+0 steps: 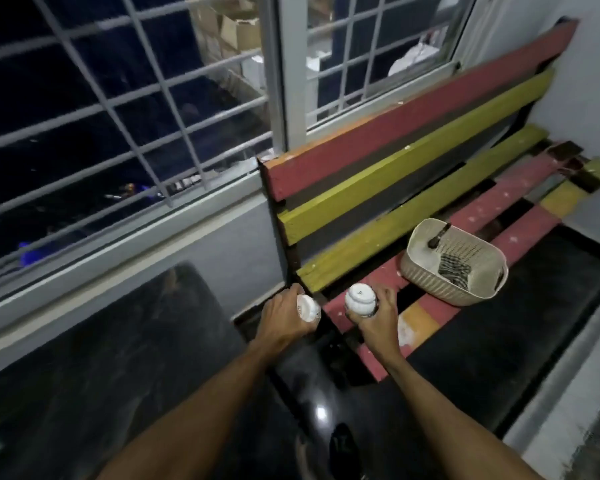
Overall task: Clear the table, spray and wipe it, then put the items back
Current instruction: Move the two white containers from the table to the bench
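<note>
My left hand (284,317) grips a small white jar (309,308) just left of the bench's near end. My right hand (378,317) grips a second white jar with a ribbed lid (360,300), held over the near end of the painted bench seat (520,209). A cream plastic basket (426,275) stands on the seat to the right of my hands, with a dark checked cloth (454,270) and a dark handle (439,235) inside it. The black glossy table (118,358) lies at lower left, under my left forearm.
The bench back of red and yellow slats (413,140) leans against the grilled window (136,109). A grey wall ledge (153,244) runs behind the table. Dark floor (499,341) lies in front of the bench, with a white wall (589,81) at right.
</note>
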